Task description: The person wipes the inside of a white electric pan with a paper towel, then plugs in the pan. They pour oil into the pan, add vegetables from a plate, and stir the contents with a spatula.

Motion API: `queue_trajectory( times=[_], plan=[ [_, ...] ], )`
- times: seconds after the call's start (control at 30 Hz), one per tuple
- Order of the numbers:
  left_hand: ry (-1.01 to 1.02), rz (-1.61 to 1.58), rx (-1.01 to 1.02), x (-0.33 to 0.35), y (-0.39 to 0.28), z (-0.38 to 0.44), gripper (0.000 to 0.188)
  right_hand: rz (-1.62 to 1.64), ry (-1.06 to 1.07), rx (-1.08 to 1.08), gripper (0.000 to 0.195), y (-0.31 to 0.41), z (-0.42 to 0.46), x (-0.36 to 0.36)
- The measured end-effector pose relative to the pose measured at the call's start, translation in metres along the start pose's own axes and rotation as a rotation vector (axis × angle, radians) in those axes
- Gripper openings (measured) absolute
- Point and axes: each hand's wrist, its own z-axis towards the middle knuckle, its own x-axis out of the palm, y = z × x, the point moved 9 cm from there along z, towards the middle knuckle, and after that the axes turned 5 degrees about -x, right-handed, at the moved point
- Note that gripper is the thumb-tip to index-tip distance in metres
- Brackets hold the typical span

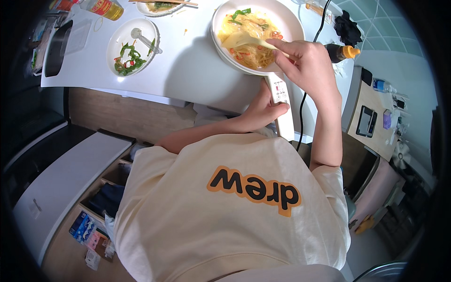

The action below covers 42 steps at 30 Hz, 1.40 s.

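Observation:
My left hand point(269, 107) is closed around the white handle point(284, 121) of an electric cooking pan, its thumb lying across the handle below the buttons. With my right hand point(306, 61) I grip a cream-coloured spatula point(239, 39), whose head rests on the noodles point(255, 58). Green pepper strips and red chili rings are mixed among them in the white pan point(292, 17). To the left, a white plate point(113, 42) holds sliced green and red peppers and a clear plastic measuring spoon point(146, 40).
A second plate point(142, 10) with chopsticks point(165, 2) and an oil bottle point(105, 8) stand at the table's far side. A dark sauce bottle with an orange cap point(340, 53) is right of the pan. A black cable point(302, 109) runs beside the handle.

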Motion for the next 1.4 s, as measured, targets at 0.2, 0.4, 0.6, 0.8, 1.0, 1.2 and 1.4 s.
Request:
queue_trajectory(
  times=[0.2,0.4,0.6,0.8,1.0,1.2,1.4],
  plan=[
    [0.0,0.0,-0.018,0.001,-0.001,-0.001,0.065,0.003,-0.043,-0.068,0.028,0.006,0.004,-0.003],
    [0.015,0.004,-0.022,0.002,-0.002,-0.002,0.067,-0.085,-0.053,-0.015,0.029,-0.002,0.013,-0.004],
    [0.01,0.018,-0.037,0.0,0.001,-0.003,0.068,-0.053,-0.12,0.008,0.03,-0.008,0.019,-0.007],
    [-0.006,0.002,-0.083,0.001,0.0,-0.004,0.074,-0.071,-0.135,0.018,0.028,-0.018,0.027,-0.006],
    [-0.004,0.004,-0.065,-0.001,0.004,-0.003,0.075,-0.146,-0.076,0.027,0.028,-0.015,0.028,-0.007],
    [0.005,-0.006,-0.075,0.0,0.003,-0.003,0.069,-0.159,-0.059,0.077,0.028,-0.015,0.007,-0.01],
    [-0.004,0.008,-0.068,-0.001,0.007,-0.003,0.064,-0.134,-0.094,0.049,0.028,-0.009,-0.008,-0.014]
  ],
)
